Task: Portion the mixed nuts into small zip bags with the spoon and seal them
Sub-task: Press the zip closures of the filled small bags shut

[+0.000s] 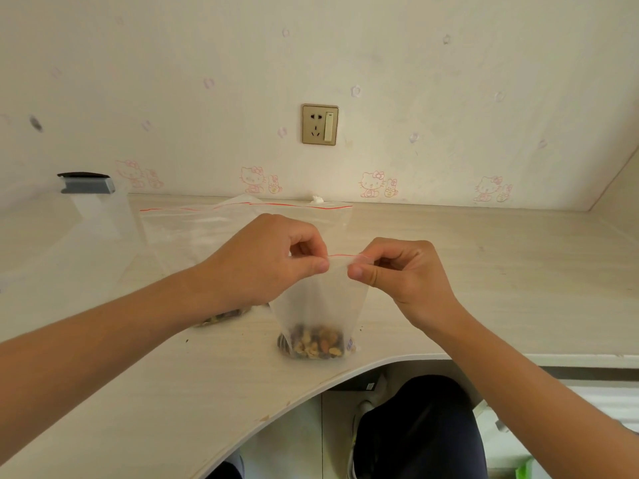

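Pale desk (484,305) against wall. Left hand (262,264) and right hand (401,274) both pinch top strip of bag (320,302); nuts (316,345) at bottom.

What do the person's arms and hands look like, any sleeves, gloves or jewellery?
Both forearms are bare to the frame edge, no sleeves in view. The left hand and right hand wear no gloves, rings, watch or bracelet; nails look short and unpainted.
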### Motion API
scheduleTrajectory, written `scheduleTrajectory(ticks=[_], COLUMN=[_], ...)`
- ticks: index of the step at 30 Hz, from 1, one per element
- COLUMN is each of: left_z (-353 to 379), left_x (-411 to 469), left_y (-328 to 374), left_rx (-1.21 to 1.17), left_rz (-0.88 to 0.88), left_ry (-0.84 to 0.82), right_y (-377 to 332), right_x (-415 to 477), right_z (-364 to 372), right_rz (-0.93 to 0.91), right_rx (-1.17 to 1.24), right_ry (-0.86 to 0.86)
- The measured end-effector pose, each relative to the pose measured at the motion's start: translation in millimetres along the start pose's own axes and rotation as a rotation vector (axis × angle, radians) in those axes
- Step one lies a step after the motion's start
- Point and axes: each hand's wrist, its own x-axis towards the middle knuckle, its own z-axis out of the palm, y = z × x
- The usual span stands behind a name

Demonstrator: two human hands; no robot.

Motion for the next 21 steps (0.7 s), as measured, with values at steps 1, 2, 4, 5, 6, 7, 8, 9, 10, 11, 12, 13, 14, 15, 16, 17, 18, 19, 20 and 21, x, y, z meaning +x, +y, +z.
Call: scheduleTrajectory(ticks=[1, 2, 4, 5, 6, 7, 8, 9, 10, 11, 12, 13, 14, 15, 16, 17, 18, 19, 20, 21], left_z=[0.0, -0.1, 0.4, 1.1, 2.0, 3.0, 4.1, 5.1, 5.5, 5.6, 5.2, 5.0, 4.9, 5.0, 5.3, 5.6, 5.6, 5.3, 4.2, 2.4], left_x=[0.2, 0.5, 1.8, 2.9, 4.4, 6.2, 7.9, 9.0, 9.8, 10.2, 10.4, 10.5, 11.0, 11.5, 12.2, 13.1, 13.7, 13.7, 13.0, 11.4], left_y=[0.1, 0.4, 1.7, 3.1, 4.8, 6.2, 7.2, 7.8, 8.3, 8.5, 8.8, 9.7, 11.1, 12.7, 13.8, 14.3, 14.0, 12.9, 10.7, 7.5], left_rx=[0.009, 0.014, 0.01, -0.001, -0.015, -0.028, -0.037, -0.038, -0.034, -0.029, -0.027, -0.027, -0.026, -0.023, -0.021, -0.018, -0.013, -0.004, 0.003, 0.008], left_rz=[0.003, 0.005, 0.005, 0.003, -0.001, -0.004, -0.005, -0.003, -0.001, 0.003, 0.009, 0.019, 0.03, 0.038, 0.039, 0.035, 0.031, 0.026, 0.019, 0.01], left_ry=[-0.007, -0.018, -0.041, -0.051, -0.06, -0.066, -0.065, -0.058, -0.047, -0.035, -0.029, -0.032, -0.046, -0.066, -0.084, -0.096, -0.102, -0.101, -0.095, -0.084], right_y=[0.4, 0.8, 1.3, 1.4, 1.4, 1.2, 1.0, 1.2, 1.5, 1.9, 2.3, 2.8, 3.1, 3.4, 3.5, 3.5, 3.3, 3.3, 3.0, 3.1], right_x=[-0.5, -1.0, -1.6, -1.5, -1.0, -0.7, -0.3, -0.2, -0.1, -0.3, -0.4, -0.5, -0.4, -0.3, 0.0, 0.1, 0.6, 1.2, 2.3, 3.7], right_z=[0.0, 0.1, 0.1, -0.4, -0.9, -1.2, -1.4, -1.5, -1.4, -0.8, 0.3, 1.5, 2.4, 3.2, 3.7, 3.7, 3.8, 3.7, 3.8, 4.0], right_rz=[-0.008, -0.014, -0.012, -0.009, -0.007, -0.006, -0.009, -0.017, -0.028, -0.038, -0.043, -0.043, -0.044, -0.046, -0.044, -0.039, -0.03, -0.021, -0.015, -0.011], right_rx=[-0.014, -0.027, -0.026, -0.02, -0.016, -0.016, -0.021, -0.033, -0.048, -0.061, -0.067, -0.067, -0.066, -0.068, -0.071, -0.07, -0.069, -0.07, -0.077, -0.087], right_ry=[-0.001, 0.0, 0.009, 0.013, 0.014, 0.011, 0.004, -0.007, -0.019, -0.03, -0.039, -0.045, -0.048, -0.049, -0.049, -0.049, -0.047, -0.043, -0.037, -0.031])
